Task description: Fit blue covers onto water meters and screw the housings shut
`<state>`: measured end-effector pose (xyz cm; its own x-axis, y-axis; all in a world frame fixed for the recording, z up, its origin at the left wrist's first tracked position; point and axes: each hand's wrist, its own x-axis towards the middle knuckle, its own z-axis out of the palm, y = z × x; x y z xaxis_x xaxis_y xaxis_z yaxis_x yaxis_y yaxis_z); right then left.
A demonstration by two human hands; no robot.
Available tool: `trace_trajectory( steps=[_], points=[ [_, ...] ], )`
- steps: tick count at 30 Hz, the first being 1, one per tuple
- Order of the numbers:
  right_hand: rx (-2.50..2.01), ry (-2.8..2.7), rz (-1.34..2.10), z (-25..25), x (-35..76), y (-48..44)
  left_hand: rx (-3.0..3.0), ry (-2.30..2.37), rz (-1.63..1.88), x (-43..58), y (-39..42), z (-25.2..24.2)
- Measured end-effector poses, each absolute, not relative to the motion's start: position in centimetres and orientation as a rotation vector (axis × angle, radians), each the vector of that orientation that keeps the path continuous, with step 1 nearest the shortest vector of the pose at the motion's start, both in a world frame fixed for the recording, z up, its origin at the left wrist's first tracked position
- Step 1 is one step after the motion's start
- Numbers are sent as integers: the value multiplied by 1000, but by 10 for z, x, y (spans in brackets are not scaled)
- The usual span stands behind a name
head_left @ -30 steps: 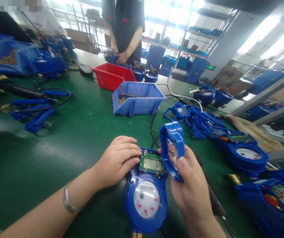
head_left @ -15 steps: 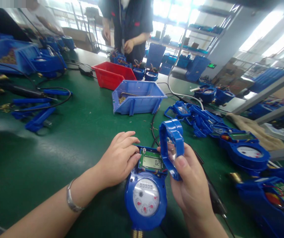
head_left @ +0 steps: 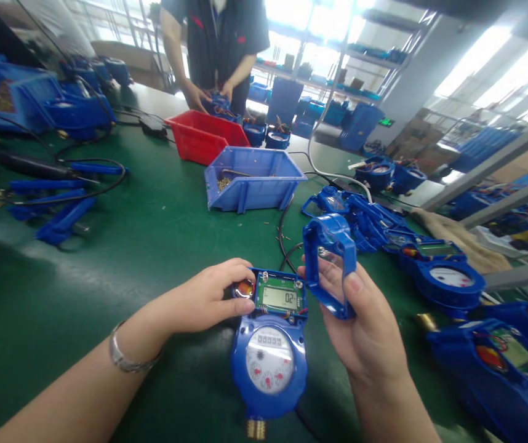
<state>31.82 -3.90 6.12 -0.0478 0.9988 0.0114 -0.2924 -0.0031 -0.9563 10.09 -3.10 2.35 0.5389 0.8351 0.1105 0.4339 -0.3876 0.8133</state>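
A blue water meter (head_left: pixel 268 363) lies on the green table, its round dial facing up and its display and circuit board uncovered. My left hand (head_left: pixel 208 298) grips the meter's upper left edge, thumb and fingers around the corner with the red and yellow part. My right hand (head_left: pixel 368 320) holds a blue cover frame (head_left: pixel 331 264) with a clear window, tilted upright just right of the display and apart from the meter. A brass fitting (head_left: pixel 255 429) sticks out at the meter's near end.
Beyond the meter stand a blue bin (head_left: pixel 257 181) with small screws and a red bin (head_left: pixel 204 136). Blue covers (head_left: pixel 365 221) and more meters (head_left: pixel 444 277) line the right. Blue parts and a black tool (head_left: pixel 24 163) lie left. Across the table a person (head_left: pixel 220 55) handles a meter.
My left hand has shifted left along the meter's edge, uncovering the red and yellow part. The cover in my right hand has moved slightly right and turned. The person's hands opposite have come together on a meter.
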Motion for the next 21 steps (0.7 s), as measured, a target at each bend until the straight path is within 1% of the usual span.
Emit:
trace_trajectory(
  steps=[5, 8, 11, 14, 21],
  points=[
    [-955, -1224, 1212, 70, 331, -34, 2013, 1049, 685, 106, -32, 23],
    [-1010, -1552, 1096, 72, 331, -36, 2031, 1037, 703, 107, -33, 22],
    [-1099, -1923, 888, 72, 324, -37, 2053, 992, 787, 108, -34, 18],
    [-1112, -2128, 730, 69, 317, -36, 2043, 982, 883, 110, -35, 14],
    [-1163, -2224, 752, 66, 311, -35, 1916, 1091, 1047, 116, -44, 6]
  ],
)
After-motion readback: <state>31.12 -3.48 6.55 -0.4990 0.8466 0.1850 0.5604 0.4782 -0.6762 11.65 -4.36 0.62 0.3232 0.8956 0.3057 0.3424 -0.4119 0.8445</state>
